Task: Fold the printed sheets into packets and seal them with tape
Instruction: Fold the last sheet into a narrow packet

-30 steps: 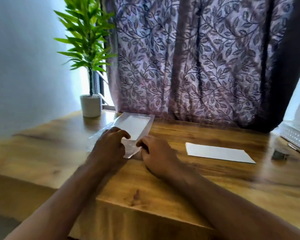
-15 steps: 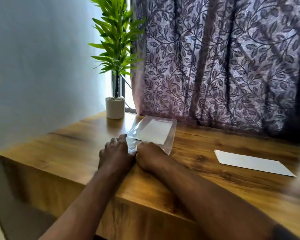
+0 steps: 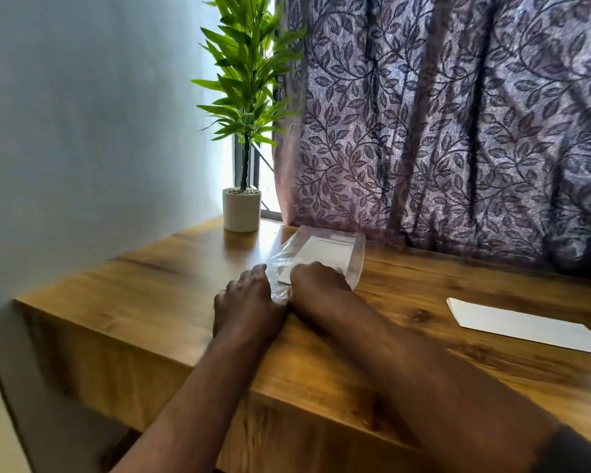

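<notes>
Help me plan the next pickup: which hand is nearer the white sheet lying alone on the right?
Right. The right hand rests on the clear packet, left of the white sheet; the left hand lies farther left.

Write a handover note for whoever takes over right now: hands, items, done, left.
Left hand: presses the near left corner of the clear sleeve onto the table.
Right hand: fingers curled over the sleeve's near end; grip hidden.
Done: one white sheet is inside the sleeve.
Left: close and tape the sleeve. The second sheet lies flat at right, not packed. No tape in view.
</notes>
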`<state>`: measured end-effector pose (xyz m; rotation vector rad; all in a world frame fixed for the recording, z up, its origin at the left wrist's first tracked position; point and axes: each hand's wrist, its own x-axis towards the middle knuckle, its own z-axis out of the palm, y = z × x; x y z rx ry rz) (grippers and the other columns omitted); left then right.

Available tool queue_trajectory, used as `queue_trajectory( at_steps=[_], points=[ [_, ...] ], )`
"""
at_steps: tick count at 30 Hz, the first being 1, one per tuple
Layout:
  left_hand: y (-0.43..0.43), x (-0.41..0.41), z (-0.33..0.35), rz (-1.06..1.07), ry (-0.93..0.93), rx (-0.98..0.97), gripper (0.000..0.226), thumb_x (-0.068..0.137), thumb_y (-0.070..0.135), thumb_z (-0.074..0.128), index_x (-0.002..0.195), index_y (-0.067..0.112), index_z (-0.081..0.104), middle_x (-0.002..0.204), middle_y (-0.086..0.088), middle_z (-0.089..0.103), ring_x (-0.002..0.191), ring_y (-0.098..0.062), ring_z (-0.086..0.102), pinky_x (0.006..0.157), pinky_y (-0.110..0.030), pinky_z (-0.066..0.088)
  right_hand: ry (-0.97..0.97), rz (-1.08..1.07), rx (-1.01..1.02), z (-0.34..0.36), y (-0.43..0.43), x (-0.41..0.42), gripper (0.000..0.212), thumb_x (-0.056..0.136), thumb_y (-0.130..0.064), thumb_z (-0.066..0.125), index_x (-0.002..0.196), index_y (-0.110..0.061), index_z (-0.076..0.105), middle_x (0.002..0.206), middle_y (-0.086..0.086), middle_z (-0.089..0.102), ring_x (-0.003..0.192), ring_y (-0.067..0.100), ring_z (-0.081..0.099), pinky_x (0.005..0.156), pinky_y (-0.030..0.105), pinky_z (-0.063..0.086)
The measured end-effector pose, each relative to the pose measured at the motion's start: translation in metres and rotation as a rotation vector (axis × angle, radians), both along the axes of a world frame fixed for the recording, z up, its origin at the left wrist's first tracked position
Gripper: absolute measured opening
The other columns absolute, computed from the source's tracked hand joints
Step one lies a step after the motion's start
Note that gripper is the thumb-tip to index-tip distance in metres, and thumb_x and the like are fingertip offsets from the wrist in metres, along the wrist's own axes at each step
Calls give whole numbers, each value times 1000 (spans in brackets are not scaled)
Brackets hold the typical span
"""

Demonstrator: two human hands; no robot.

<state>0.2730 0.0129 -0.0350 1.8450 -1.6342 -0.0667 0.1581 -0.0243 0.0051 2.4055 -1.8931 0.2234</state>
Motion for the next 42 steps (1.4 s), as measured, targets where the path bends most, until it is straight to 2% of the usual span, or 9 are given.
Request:
queue_trajectory(
  at_steps=[3, 9, 13, 20, 24, 28, 33, 40, 42],
  points=[
    [0, 0, 0, -1, 15, -7, 69, 79, 57, 61, 138, 24, 45, 137, -3, 57, 124, -30, 54, 97, -41, 42, -6, 58, -76, 1, -3, -2, 31, 91, -18, 60, 120, -7, 62, 126, 19, 62, 120, 39, 57, 96, 39, 47],
    [-1, 1, -2, -1, 11, -23, 70, 76, 61, 63, 135, 27, 47, 129, -3, 64, 116, -30, 60, 94, -41, 47, 25, 89, 146, 4, -13, -14, 40, 101, -37, 55, 122, -4, 62, 129, 18, 63, 116, 33, 60, 92, 34, 48],
    [0, 1, -1, -1, 0, -13, 72, 78, 59, 64, 139, 25, 45, 133, -4, 62, 120, -29, 58, 97, -41, 46, 123, 129, 27, 9, -4, -17, 32, 98, -29, 56, 121, -6, 63, 125, 20, 63, 113, 37, 62, 78, 31, 41],
    [1, 1, 1, 0, 23, 13, 73, 82, 56, 63, 144, 23, 42, 139, -4, 58, 125, -29, 54, 100, -41, 42, 256, 287, -173, 17, 19, -15, 24, 94, -22, 58, 115, -14, 64, 118, 13, 65, 109, 36, 64, 74, 35, 41],
    [0, 4, -2, 1, 74, -4, 85, 83, 54, 60, 151, 19, 25, 137, -7, 60, 123, -32, 55, 99, -42, 42, 144, 351, -324, 30, 32, -13, 12, 87, -30, 61, 95, -22, 62, 100, 8, 66, 94, 33, 66, 64, 33, 35],
    [0, 5, -1, 27, 88, 36, 117, 77, 54, 71, 157, 20, -6, 139, -10, 59, 123, -35, 56, 97, -44, 44, 4, 398, -461, 60, 43, -23, 17, 90, -35, 56, 98, -24, 67, 94, 5, 70, 87, 30, 67, 63, 32, 39],
    [2, 4, 0, 14, -9, 38, 80, 80, 63, 63, 148, 31, 36, 139, -3, 59, 123, -29, 55, 97, -40, 45, -234, 430, -585, 104, 52, -43, 30, 86, -29, 49, 101, -21, 73, 92, 4, 76, 81, 27, 69, 72, 39, 57],
    [2, -1, 2, 47, -46, 45, 67, 88, 61, 56, 143, 24, 46, 136, -8, 59, 122, -30, 55, 95, -39, 45, -435, 417, -830, 155, 73, -88, 25, 91, -21, 58, 106, -14, 77, 97, 6, 78, 84, 22, 71, 79, 35, 56],
    [1, 0, 2, 55, -82, 59, 70, 86, 63, 57, 142, 23, 46, 135, -9, 59, 122, -30, 55, 95, -39, 45, -487, 395, -872, 165, 76, -101, 22, 93, -15, 62, 109, -10, 76, 98, 7, 77, 80, 15, 68, 77, 22, 55]
  ],
)
